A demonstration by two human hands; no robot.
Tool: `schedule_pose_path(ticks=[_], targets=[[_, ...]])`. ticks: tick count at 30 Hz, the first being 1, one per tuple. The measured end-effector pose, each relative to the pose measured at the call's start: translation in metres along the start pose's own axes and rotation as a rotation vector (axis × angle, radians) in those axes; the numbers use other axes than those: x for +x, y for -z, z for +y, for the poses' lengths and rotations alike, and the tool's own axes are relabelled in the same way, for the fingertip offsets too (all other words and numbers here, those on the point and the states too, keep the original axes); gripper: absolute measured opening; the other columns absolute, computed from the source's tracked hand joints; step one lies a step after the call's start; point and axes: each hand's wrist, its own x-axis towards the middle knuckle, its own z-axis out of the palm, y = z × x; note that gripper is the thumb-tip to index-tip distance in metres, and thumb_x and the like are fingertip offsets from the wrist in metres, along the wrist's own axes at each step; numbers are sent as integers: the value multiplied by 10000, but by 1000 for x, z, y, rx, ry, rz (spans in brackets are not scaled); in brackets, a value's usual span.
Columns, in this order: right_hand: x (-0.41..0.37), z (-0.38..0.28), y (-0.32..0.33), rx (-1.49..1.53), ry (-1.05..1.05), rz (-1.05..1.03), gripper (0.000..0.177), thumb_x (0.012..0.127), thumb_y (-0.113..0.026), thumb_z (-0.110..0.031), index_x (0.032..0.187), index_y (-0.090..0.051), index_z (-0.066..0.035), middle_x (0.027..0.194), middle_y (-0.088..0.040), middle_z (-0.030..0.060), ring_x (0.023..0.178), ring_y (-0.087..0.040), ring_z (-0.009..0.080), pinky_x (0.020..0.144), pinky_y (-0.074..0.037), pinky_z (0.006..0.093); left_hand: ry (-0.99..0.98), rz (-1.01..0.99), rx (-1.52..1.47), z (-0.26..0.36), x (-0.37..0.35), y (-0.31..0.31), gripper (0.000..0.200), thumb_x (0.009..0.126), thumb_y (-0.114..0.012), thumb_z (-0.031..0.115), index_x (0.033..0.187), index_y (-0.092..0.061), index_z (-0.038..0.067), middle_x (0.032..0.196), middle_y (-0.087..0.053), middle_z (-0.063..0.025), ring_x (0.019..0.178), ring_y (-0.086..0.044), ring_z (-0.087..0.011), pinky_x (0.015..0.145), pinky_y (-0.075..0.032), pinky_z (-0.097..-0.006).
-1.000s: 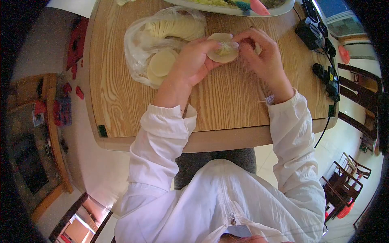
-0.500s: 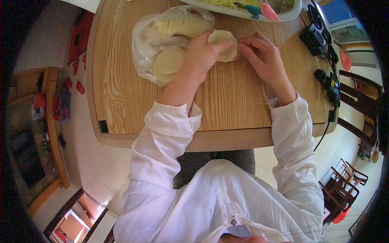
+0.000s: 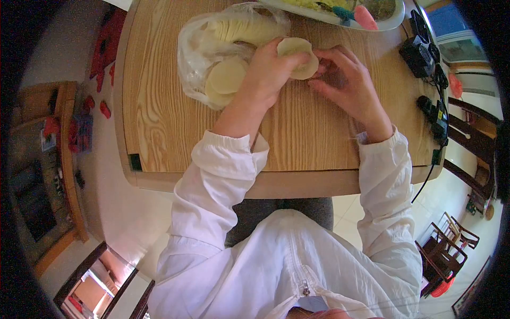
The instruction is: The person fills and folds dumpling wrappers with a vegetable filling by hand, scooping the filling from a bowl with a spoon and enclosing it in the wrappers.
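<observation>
A round, pale dumpling wrapper [image 3: 295, 49] lies across the fingers of my left hand [image 3: 268, 72], whose thumb presses on its face. My right hand [image 3: 348, 80] is at the wrapper's right edge, thumb and forefinger parted with a gap between them, the other fingers curled. Left of my hands is a clear plastic bag [image 3: 192, 72] with a row of stacked wrappers [image 3: 249, 31] inside. Nearer me, two or so loose wrappers [image 3: 227, 77] overlap at the bag's lower part.
At the table's far side sits a white basin [image 3: 319, 20] of yellowish-green chopped filling, with a pink and teal utensil [image 3: 365, 18] at its rim. Black power adapters and cables [image 3: 418, 56] run along the right edge of the wooden table [image 3: 191, 143]. Dark wooden chairs [image 3: 473, 143] stand beyond.
Both hands and the wrapper have shifted slightly right in view, along with the bag and basin. My right thumb has moved down, away from the forefinger.
</observation>
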Motion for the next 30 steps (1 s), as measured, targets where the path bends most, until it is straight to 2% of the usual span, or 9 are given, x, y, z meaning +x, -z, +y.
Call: schedule_pose_path(ticks=[7,10,13,16,21,25,28,30], targets=[[-2,0,-3,-56,-47,73,277,680,-697,-175,898,-613,-27,823,-579,116,777,-564,291,701,-467,350,-37,22,60,-2,1,-2,277,739,-647,87,993,-554,24,907,-608,-64,796,-600,-174,683,-511,-286],[-2,0,-3,-64,-70,116,217,701,-680,-186,853,-631,-40,821,-590,114,777,-563,293,714,-454,367,35,-22,-119,6,-5,-10,208,746,-582,19,942,-545,-39,851,-597,-114,738,-603,-202,609,-540,-298],[-3,2,-3,-119,-38,122,172,722,-658,-190,830,-637,-58,818,-594,93,775,-563,284,716,-436,374,-8,-39,-124,5,-4,-12,173,776,-536,-12,945,-526,-50,874,-585,-130,724,-610,-229,593,-570,-320],[-2,1,-1,-205,2,121,128,731,-644,-184,796,-631,-75,786,-588,66,771,-557,270,696,-415,369,92,-80,-74,8,-6,-11,237,792,-574,70,1015,-533,0,923,-602,-91,798,-613,-209,655,-549,-310],[-2,2,3,-282,82,103,102,727,-644,-186,747,-610,-91,728,-561,51,766,-545,257,660,-390,361,108,-61,-52,2,-6,-11,258,811,-553,79,1044,-512,-22,957,-599,-117,804,-620,-233,654,-555,-324],[-2,2,1,-239,13,139,136,715,-662,-182,783,-610,-77,767,-560,74,775,-545,278,677,-416,365,120,-82,-58,4,-6,-9,265,817,-551,91,1047,-508,-34,950,-602,-133,785,-626,-238,658,-551,-319],[-1,2,0,-187,-55,187,191,705,-681,-184,828,-613,-55,812,-563,100,788,-551,293,689,-442,362,119,-187,-180,2,-1,-3,656,785,-525,8,1280,-127,-154,906,-581,-222,703,-631,-283,605,-556,-316],[-1,3,0,-141,-80,163,231,699,-692,-186,859,-613,-40,842,-566,116,796,-555,300,693,-456,356,141,-210,-227,0,0,-1,677,786,-527,17,1283,-100,-156,895,-584,-223,697,-630,-282,609,-555,-317]])
